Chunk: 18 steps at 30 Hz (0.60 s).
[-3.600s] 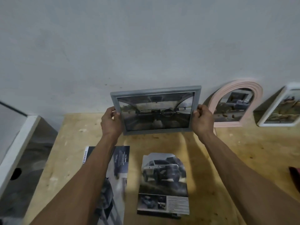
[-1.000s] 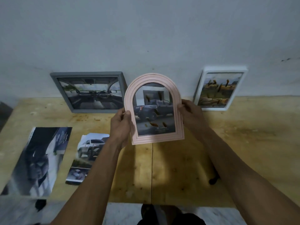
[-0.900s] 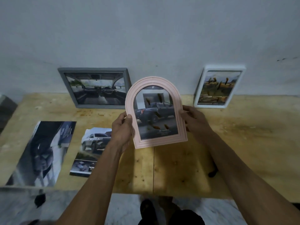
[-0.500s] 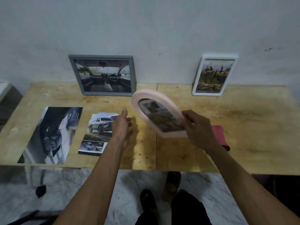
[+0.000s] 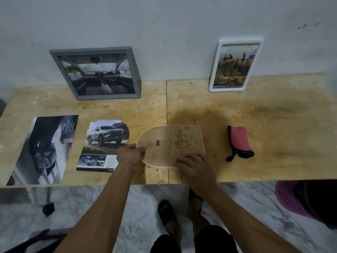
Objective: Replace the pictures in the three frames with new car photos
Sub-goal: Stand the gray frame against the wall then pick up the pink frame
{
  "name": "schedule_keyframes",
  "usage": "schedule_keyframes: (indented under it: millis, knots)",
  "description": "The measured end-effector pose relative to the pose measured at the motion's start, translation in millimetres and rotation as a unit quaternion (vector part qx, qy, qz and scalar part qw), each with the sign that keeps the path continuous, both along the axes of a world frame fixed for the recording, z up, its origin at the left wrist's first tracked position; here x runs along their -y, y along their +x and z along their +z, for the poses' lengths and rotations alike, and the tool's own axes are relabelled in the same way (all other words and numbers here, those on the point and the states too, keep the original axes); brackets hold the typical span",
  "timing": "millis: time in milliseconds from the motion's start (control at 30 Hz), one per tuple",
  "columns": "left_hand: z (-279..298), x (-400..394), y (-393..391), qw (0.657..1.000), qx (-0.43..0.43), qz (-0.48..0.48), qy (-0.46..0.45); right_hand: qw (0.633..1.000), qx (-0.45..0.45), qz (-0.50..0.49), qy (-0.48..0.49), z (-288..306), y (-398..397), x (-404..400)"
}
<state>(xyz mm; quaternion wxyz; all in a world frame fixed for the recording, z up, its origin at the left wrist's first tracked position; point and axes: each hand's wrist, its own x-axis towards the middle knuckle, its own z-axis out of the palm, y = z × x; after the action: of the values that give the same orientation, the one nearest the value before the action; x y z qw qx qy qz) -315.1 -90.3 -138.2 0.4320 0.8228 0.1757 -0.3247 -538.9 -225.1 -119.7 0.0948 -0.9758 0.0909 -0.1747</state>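
The pink arched frame point(image 5: 171, 143) lies face down on the wooden table point(image 5: 264, 121), its stained brown backboard up and its arch pointing left. My left hand point(image 5: 130, 156) pinches the arch's left edge. My right hand point(image 5: 193, 168) rests on the frame's near edge with fingers curled onto the backboard. An arch-cut photo of a white SUV point(image 5: 104, 145) lies just left of the frame. A larger dark car photo point(image 5: 44, 148) lies at the far left. The grey frame point(image 5: 98, 73) with a car-interior picture and the white frame point(image 5: 235, 65) lean on the wall.
A pink cloth with black trim point(image 5: 238, 143) lies right of the arched frame. The table's front edge runs just under my wrists. Below it are a marble floor, my feet point(image 5: 167, 212), and a pink basket point(image 5: 288, 196) at the right.
The grey frame was set against the wall. I lifted the pink frame, turned it over and laid it face down on the table; my left hand now grips its arch edge.
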Motion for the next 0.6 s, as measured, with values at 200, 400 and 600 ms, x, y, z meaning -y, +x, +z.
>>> schedule_keyframes:
  millis: [200, 400, 600]
  knots:
    - [24, 10, -28, 0.999, 0.022, -0.034, 0.025, 0.999, -0.045, 0.019, -0.011, -38, -7, -5]
    - [17, 15, -34, 0.998, 0.039, -0.032, 0.043, 0.996, -0.085, 0.014, -0.014, -48, -7, -10]
    - [19, 15, -39, 0.99, 0.093, -0.072, 0.083, 0.987, -0.086, -0.084, 0.105, -38, 3, 5]
